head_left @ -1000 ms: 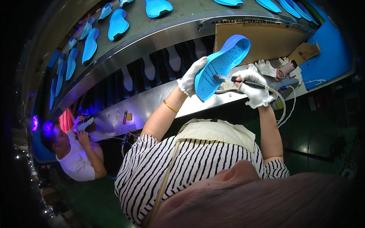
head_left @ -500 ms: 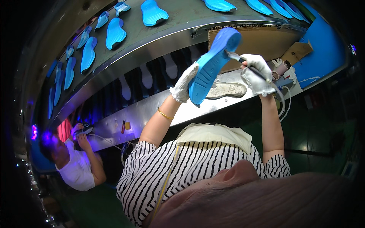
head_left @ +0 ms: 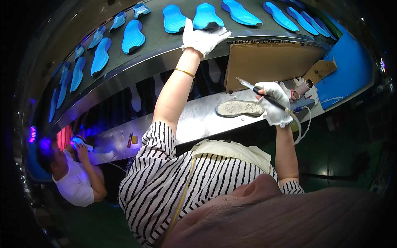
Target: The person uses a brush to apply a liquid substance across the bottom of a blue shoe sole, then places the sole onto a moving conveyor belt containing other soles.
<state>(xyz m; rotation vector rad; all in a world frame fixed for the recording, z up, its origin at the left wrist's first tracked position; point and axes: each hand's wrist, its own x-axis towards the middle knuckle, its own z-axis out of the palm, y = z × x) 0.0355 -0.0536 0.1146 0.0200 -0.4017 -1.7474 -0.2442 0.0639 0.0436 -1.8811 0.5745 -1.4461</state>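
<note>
At twelve o'clock in the head view, the person's left hand (head_left: 203, 40), in a white glove, was stretched up to the near edge of a dark raised surface (head_left: 156, 36). Its thumb and fingers were spread apart, just below a bright blue shoe sole (head_left: 208, 15) lying on that surface; whether they touched it could not be told. More blue soles (head_left: 133, 37) lay there, from nine o'clock round to two.

Between two and three o'clock, the gloved right hand (head_left: 276, 115) had its fingers closed around a black-handled brush (head_left: 248, 85), its tip aimed toward ten o'clock and a pale tube trailing from its back end. Just beside that hand, an off-white sole (head_left: 239, 108) lay flat on the silver tabletop (head_left: 198, 120). A brown cardboard sheet (head_left: 273, 62) leaned at two o'clock. A co-worker (head_left: 74, 182) sat at eight o'clock.
</note>
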